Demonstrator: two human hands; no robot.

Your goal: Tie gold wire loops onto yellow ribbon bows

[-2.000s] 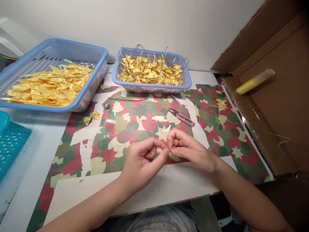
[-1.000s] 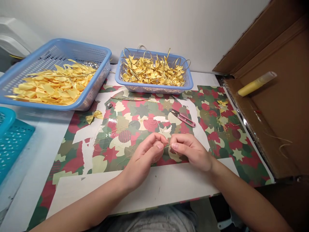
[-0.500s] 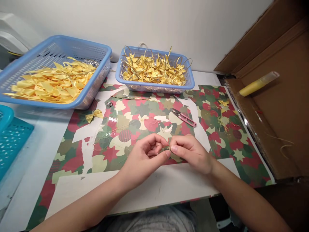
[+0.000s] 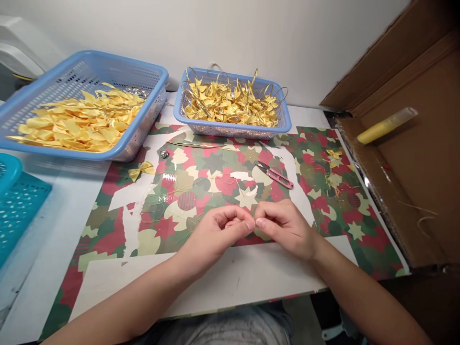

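Over the front of the patterned table sheet, my left hand (image 4: 224,235) and my right hand (image 4: 285,227) meet, each closed in a pinch with the fingertips touching or nearly so. Between them runs a thin yellowish thread (image 4: 255,222), mostly hidden by the fingers. Loose loops of fine thread (image 4: 154,213) lie on the sheet left of my hands. Behind my right hand rest pink-handled thread snips (image 4: 276,175). A yellow ribbon bow (image 4: 141,170) and a small silver bell (image 4: 164,154) lie to the left, with a few gold cords (image 4: 201,145) farther back.
A large blue basket (image 4: 140,132) of yellow ribbon bows stands at back left. A smaller blue basket (image 4: 230,129) holds bows with gold cord loops. A teal basket (image 4: 28,196) sits at the left edge. On the right, a cardboard box (image 4: 406,191) carries a yellow tube (image 4: 384,128).
My left thumb and fingers have closed together beside the right fingertips. The short span of thread seen between the hands earlier is now almost covered.
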